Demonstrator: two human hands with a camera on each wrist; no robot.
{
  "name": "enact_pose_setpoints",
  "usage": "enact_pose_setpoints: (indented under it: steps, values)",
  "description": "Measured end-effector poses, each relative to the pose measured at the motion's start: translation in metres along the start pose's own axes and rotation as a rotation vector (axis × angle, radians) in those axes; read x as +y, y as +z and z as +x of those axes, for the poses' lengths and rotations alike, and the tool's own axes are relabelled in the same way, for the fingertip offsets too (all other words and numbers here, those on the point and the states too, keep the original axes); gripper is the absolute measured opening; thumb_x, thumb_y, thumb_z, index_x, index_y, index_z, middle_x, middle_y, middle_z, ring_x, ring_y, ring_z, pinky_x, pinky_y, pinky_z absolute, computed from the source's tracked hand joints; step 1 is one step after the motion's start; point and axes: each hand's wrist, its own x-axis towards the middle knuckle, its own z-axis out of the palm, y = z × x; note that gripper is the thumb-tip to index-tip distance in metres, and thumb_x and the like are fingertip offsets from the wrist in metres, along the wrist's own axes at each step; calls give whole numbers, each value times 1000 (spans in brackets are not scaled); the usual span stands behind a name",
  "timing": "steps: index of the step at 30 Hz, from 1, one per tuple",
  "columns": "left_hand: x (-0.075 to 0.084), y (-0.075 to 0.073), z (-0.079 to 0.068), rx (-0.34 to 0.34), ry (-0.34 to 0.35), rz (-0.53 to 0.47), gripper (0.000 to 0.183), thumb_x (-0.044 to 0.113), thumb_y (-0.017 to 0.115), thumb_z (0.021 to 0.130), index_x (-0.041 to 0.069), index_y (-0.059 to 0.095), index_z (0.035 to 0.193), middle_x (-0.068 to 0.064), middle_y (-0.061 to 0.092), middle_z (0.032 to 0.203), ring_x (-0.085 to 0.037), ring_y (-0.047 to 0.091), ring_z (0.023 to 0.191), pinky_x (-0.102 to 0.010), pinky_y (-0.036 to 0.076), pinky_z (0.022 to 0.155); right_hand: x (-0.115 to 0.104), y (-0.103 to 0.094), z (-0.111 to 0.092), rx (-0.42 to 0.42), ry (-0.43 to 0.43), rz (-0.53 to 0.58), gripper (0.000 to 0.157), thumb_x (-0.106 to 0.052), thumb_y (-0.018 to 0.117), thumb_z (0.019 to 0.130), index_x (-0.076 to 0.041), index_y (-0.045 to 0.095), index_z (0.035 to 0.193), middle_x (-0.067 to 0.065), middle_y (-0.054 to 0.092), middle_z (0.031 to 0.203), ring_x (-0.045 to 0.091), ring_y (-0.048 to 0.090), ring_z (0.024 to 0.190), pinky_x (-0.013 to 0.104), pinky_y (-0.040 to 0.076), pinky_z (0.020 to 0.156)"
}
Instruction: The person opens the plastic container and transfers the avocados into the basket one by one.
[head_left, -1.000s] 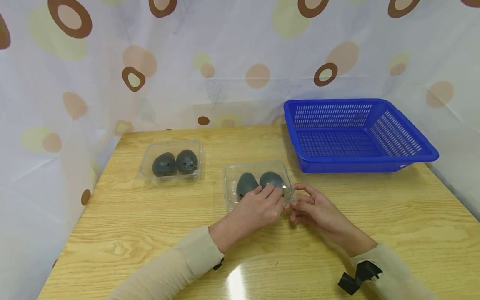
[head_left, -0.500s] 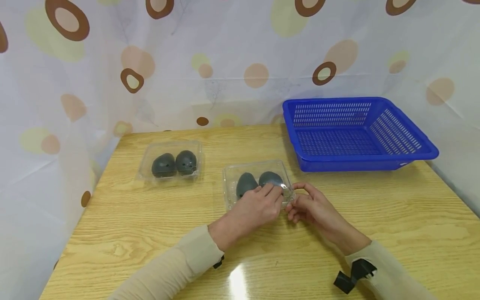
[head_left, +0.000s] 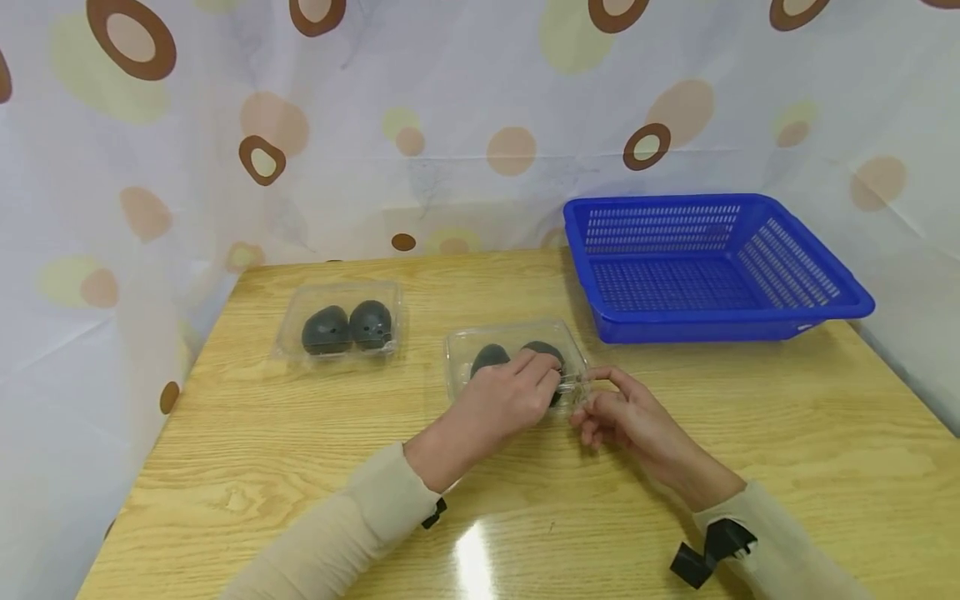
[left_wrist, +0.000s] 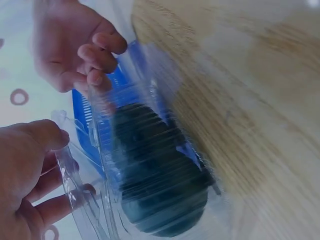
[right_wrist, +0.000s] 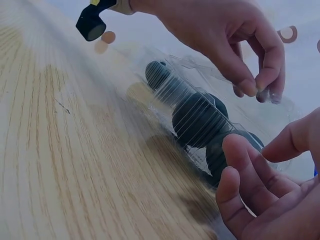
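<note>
Fingers point(left_wrist: 46, 132) on my left hand point(head_left: 497, 402) pinch the nearer clear box point(head_left: 516, 332); right hand point(head_left: 633, 419) sits half-curled at its right end, can't tell if gripping.

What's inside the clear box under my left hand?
Two dark rounded objects. In the head view, your left hand covers part of both; what lies beneath them can't be seen.

No legible lettering, labels, brands, numbers or signs in head view or either wrist view.
</note>
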Motion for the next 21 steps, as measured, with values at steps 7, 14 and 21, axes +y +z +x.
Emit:
enact_pose_setpoints:
  steps: [7,14,21]
  values:
    - [1,-14,-5,-21,-19,-9,21,3,38,95,13,55,101,-1,58,105,-14,58,92,-20,49,65,-2,1,0,-2,4,-39,39,-10,44,92,-4,25,125,5,68,81,17,61,62,32,51,57]
    - [5,-6,-14,-155,-156,-44,22,8,46,93,17,47,113,-4,51,116,-22,54,101,-39,50,77,-3,1,-2,4,-7,-77,38,-10,44,92,-5,27,126,6,68,83,18,62,63,34,51,57]
    - [4,-16,-19,-511,-350,-97,64,2,66,78,24,32,127,-9,38,134,-29,38,121,-59,43,82,-3,3,-1,16,-5,-84,39,-7,43,92,-6,26,127,5,68,82,17,62,61,33,50,56]
